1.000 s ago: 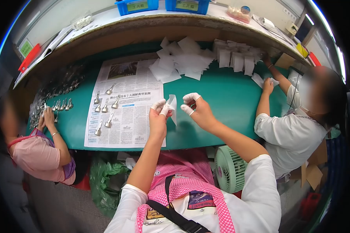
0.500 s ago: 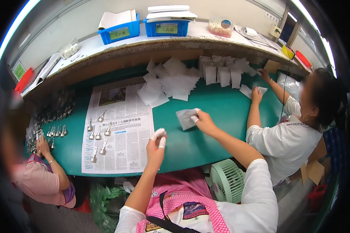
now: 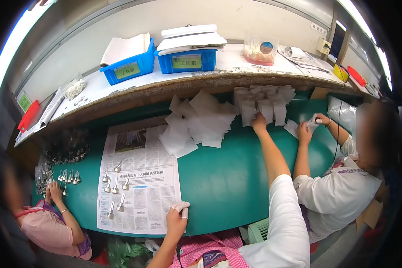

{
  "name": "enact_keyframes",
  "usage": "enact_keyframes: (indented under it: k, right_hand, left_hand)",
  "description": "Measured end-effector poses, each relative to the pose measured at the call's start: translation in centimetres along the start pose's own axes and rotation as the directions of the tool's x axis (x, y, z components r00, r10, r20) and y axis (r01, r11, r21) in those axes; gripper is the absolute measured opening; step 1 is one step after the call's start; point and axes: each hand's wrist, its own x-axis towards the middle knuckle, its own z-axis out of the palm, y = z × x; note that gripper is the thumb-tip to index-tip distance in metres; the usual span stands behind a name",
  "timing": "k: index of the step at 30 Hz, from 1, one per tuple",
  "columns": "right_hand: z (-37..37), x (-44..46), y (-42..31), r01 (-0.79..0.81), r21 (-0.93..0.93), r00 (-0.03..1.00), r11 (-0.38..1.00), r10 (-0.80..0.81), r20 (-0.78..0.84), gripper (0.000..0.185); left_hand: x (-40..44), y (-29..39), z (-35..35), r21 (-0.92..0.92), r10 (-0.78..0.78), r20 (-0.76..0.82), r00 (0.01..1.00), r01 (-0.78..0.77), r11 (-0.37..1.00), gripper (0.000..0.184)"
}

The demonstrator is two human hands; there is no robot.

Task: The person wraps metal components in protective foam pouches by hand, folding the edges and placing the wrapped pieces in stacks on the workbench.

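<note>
Right hand point(image 3: 258, 123) at front of folded white packets point(image 3: 266, 106), grouped on far side of counter point(image 3: 223, 187). Fingertips hidden behind hand: cannot tell whether grip is released or grasping packet. Left hand point(image 3: 176, 219) by newspaper's point(image 3: 140, 201) near right corner, fingers curled; cannot tell if clenched or loose. Packets look light, thin, soft, easily creased; best pinched gently by free edge.
</note>
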Motion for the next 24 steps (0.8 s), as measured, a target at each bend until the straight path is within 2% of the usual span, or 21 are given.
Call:
enact_keyframes:
  k: [3,4,7,8,11,12,13,15,16,18,21,22,24]
  right_hand:
    - [0.7,0.5,0.6,0.013,-0.106,0.991,0.994,-0.027,-0.129,0.026]
    - [0.6,0.1,0.0,0.035,-0.094,0.971,0.995,-0.057,-0.234,0.026]
    - [-0.9,-1.3,-2.2,-0.059,-0.182,0.962,0.982,0.007,-0.274,0.028]
    - [-0.5,-1.7,-2.0,-0.026,-0.19,0.961,0.982,-0.027,-0.275,0.031]
    - [0.5,-3.9,-4.3,0.141,-0.061,0.952,0.988,-0.152,-0.267,0.026]
    - [1.2,-4.6,-5.5,0.248,-0.129,0.935,0.96,-0.272,-0.228,0.026]
    - [1.9,-5.3,-6.7,0.254,-0.005,0.952,0.967,-0.251,-0.175,0.028]
    - [4.5,-6.1,-7.5,0.306,-0.077,0.952,0.949,-0.304,0.036,0.034]
    - [4.7,-6.7,-9.0,0.317,-0.1,0.948,0.943,-0.312,0.063,0.035]
    - [4.8,-7.8,-11.5,0.341,-0.145,0.938,0.929,-0.327,0.113,0.036]
    - [6.7,-8.0,-11.1,0.317,-0.17,0.945,0.933,-0.296,0.142,0.036]
    - [6.8,-8.2,-11.0,0.326,-0.126,0.945,0.937,-0.318,0.082,0.031]
    - [6.4,-7.6,-11.1,0.248,-0.139,0.968,0.959,-0.238,0.082,0.029]
  left_hand:
    - [0.1,0.2,0.0,-0.002,0.005,-0.004,1.0,-0.005,1.0,0.014]
    - [0.2,0.1,0.1,0.005,0.025,-0.01,1.0,-0.025,1.0,0.014]
    - [0.2,0.1,0.1,0.013,0.059,-0.016,0.998,-0.059,0.998,0.015]
    - [0.3,0.2,0.0,0.014,0.054,-0.01,0.999,-0.054,0.998,0.015]
    - [0.3,0.3,-0.1,0.006,0.042,-0.005,0.999,-0.042,0.999,0.015]
    - [0.3,0.3,-0.1,-0.001,0.042,-0.001,0.999,-0.042,0.999,0.015]
    - [0.3,0.1,-0.1,0.002,0.041,-0.003,0.999,-0.041,0.999,0.015]
    - [0.2,-0.1,-0.1,0.008,0.045,-0.003,0.999,-0.045,0.999,0.015]
    - [0.2,-0.2,-0.1,0.006,0.047,-0.002,0.999,-0.047,0.999,0.015]
    - [0.2,-0.3,-0.1,0.002,0.055,-0.002,0.998,-0.055,0.998,0.015]
    - [0.0,-0.4,0.0,-0.044,0.019,-0.003,1.0,-0.019,0.999,0.015]
    - [0.0,-0.5,0.0,-0.03,0.034,-0.005,0.999,-0.034,0.999,0.015]
    - [0.0,-0.8,0.0,-0.003,0.067,-0.011,0.998,-0.067,0.998,0.016]
